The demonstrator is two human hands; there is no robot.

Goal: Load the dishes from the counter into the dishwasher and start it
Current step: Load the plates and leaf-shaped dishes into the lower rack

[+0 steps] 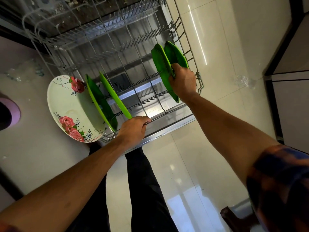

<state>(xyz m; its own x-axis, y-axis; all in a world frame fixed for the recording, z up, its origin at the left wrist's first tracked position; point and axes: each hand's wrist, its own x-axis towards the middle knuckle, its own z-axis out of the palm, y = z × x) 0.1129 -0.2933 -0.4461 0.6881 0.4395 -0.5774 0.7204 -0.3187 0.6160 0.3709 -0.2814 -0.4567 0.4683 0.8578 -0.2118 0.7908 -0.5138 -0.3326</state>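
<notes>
The pulled-out wire lower rack (167, 113) holds a round rose-patterned plate (73, 108) and glossy green plates upright. The right hand (183, 82), arm outstretched, is clamped on a green plate's (161, 64) edge at the rack's right side. The left hand (133, 129) curls around the front rail.

Green plates (167, 67), rose-patterned white plate (71, 108)

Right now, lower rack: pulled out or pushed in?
Pulled out. The lower rack sits over the open door, left hand gripping its front rail.
</notes>
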